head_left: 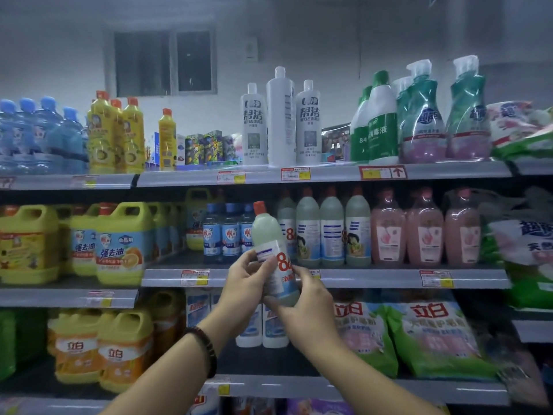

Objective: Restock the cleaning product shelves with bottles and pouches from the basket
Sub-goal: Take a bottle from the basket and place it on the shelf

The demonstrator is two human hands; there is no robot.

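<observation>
I see the 84 disinfectant bottle (270,235) held in both hands in front of the middle shelf (374,278).

1. Left hand (245,277): fingers curled round the label area at mid-body. A beaded bracelet (205,348) sits on this wrist.
2. Right hand (303,298): gripping the bottle's base from below and from the right.
3. Attitude: the bottle is tilted, with its orange-red cap (259,206) leaning to the upper left, below the front edge of the top shelf (329,174).
4. Edges: the bottle's base lies in front of the middle shelf's front strip, just right of a price tag (194,277).
5. Neighbours: blue-capped bottles (230,232) stand just left behind it, and a row of matching bottles (332,232) stands to the right, followed by pink bottles (425,229).
6. Open room: bare shelf floor (182,259) shows in front of and to the left of the blue-capped bottles.
</observation>
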